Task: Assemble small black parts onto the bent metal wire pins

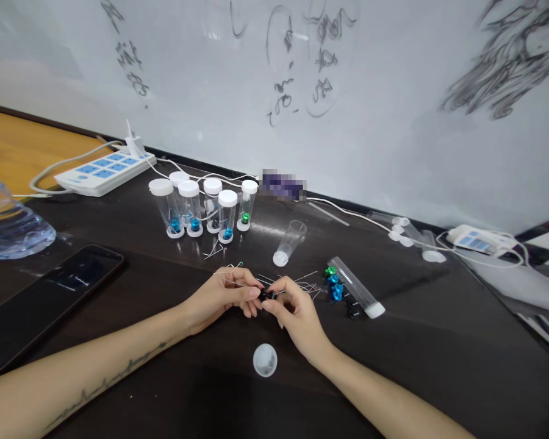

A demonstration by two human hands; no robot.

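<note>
Near the middle of the dark table, my left hand (224, 296) and my right hand (297, 312) meet around a small black part (266, 294). Both hands pinch it between thumb and fingers, hiding much of its shape. A thin wire with a green-tipped end (240, 264) shows above my left fingers. Behind my right fingers lie several thin metal wires (307, 285). Farther right is a small group of shiny green and blue metal pieces (333, 284), with black pieces (352, 308) below. A round translucent white cap (265, 360) rests in front of my hands.
Several capped clear tubes (227, 214) stand behind, holding blue, black or green pieces. A clear tube (290, 242) and another tube (359, 286) lie right. A phone (50, 299), water bottle (13, 222) and power strip (107, 169) are left; a whiteboard (201, 85) rises behind.
</note>
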